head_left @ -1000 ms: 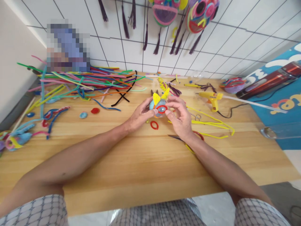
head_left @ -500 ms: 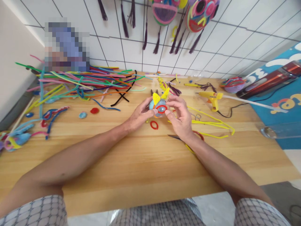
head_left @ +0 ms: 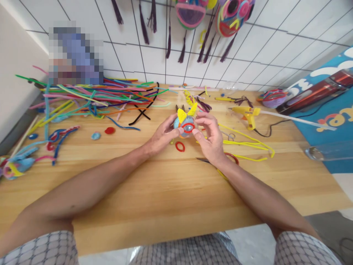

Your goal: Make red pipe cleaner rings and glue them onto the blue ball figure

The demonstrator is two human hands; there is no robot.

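In the head view, your left grip [head_left: 164,136] and right grip [head_left: 211,139] are pinching opposite sides of a blue, yellow-eared ball [head_left: 186,120]. Your thumbs [head_left: 178,131] are meeting the ends of its red loop [head_left: 188,123], whose long axis is running left to right, neither grip sitting nearer. A red ring [head_left: 180,151] is lying on the desk [head_left: 132,191], closer to you.

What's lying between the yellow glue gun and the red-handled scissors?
Yellow pipe cleaners lie across that stretch, as the head view shows, with small silver scissors just toward the right hand.
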